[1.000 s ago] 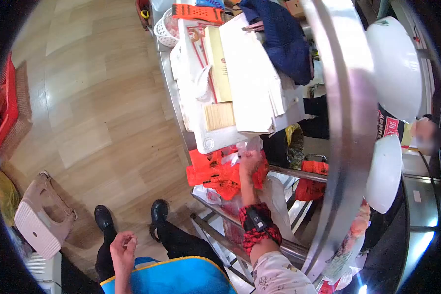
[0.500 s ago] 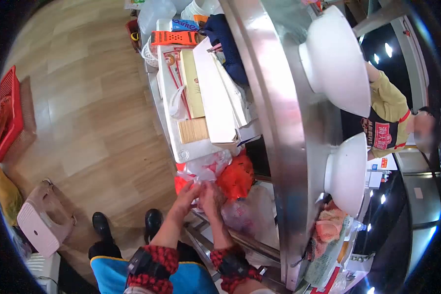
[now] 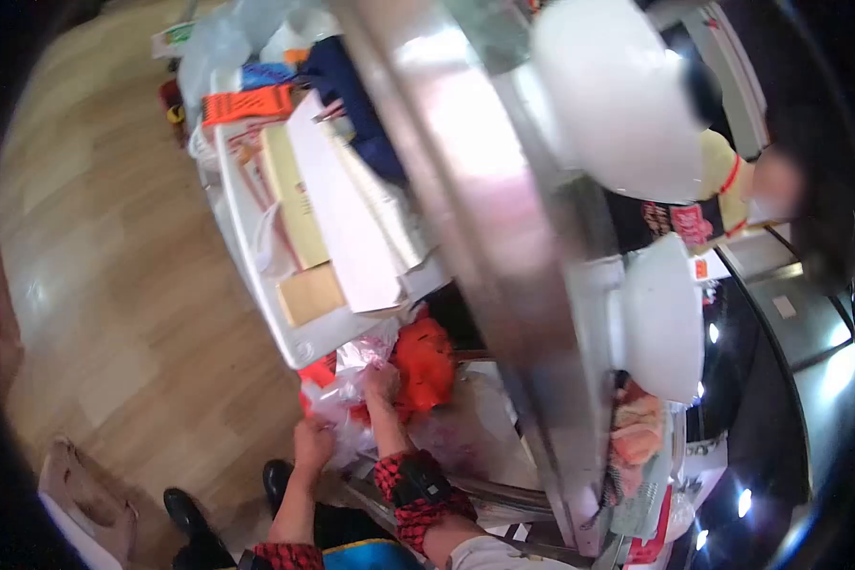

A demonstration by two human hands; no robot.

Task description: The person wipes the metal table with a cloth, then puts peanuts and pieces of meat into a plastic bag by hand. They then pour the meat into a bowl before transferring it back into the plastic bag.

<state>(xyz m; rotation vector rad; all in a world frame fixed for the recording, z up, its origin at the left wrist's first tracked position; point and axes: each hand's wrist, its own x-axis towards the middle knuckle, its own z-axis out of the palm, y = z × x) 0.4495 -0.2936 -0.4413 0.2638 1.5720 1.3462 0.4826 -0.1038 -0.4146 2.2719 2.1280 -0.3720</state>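
My left hand [image 3: 313, 444] is closed on the lower edge of a thin, clear plastic bag [image 3: 332, 404]. Farther up and to the right, my right hand [image 3: 381, 382] has its fingers curled into the same crumpled plastic, though blur hides the fingertips. Behind it, a whitish bag with pink print [image 3: 366, 348] bunches against the tray's end. Beside my right hand lies a bright red-orange plastic bag [image 3: 424, 366]. More clear plastic [image 3: 461, 418] is spread on the shelf near my right forearm.
A white tray [image 3: 299, 354] holds paper boxes, a stack of thin sheets and an orange strip. A steel shelf edge [image 3: 503, 228] runs overhead, bearing white bowls [image 3: 660, 318]. Across it stands a person [image 3: 727, 199]. A stool [image 3: 85, 503] is on the floor at left.
My hands have moved apart: the left came down toward me, the right stays at the bags. Clear plastic now stretches between them. The whole view has turned and shifted.
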